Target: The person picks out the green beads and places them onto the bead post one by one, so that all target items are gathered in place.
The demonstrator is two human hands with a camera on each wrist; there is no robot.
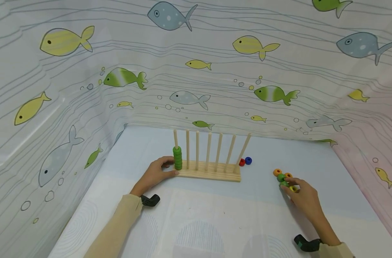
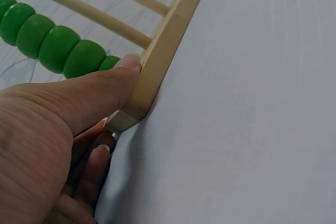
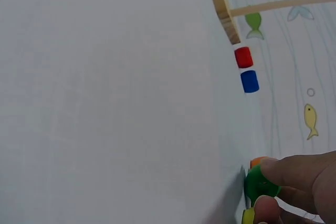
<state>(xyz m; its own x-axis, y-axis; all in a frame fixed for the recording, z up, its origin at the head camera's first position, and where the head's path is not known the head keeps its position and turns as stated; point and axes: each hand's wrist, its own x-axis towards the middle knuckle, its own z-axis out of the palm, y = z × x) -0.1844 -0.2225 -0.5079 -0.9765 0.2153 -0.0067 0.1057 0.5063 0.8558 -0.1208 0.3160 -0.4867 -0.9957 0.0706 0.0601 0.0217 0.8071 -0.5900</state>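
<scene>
A wooden peg rack (image 1: pixel 212 175) with a row of upright pegs stands mid-table. Green beads (image 1: pixel 178 159) are stacked on its leftmost peg; the other pegs are bare. My left hand (image 1: pixel 157 172) grips the base's left end, the thumb (image 2: pixel 113 82) laid along the base below the stack. Well to the right, my right hand (image 1: pixel 303 199) pinches a green bead (image 3: pixel 260 184) between thumb and finger, low at the table. Beside it lie another green bead (image 1: pixel 280 177), two orange beads (image 1: pixel 277 172) and a yellow bead (image 1: pixel 293 189), partly covered by the fingers.
By the rack's right end lie a red bead (image 1: pixel 242 162) and a blue bead (image 1: pixel 248 160). A fish-printed sheet (image 1: pixel 221 79) rises behind the white table surface (image 1: pixel 199 215) and along both sides. Dark camera mounts (image 1: pixel 307 243) sit on both wrists.
</scene>
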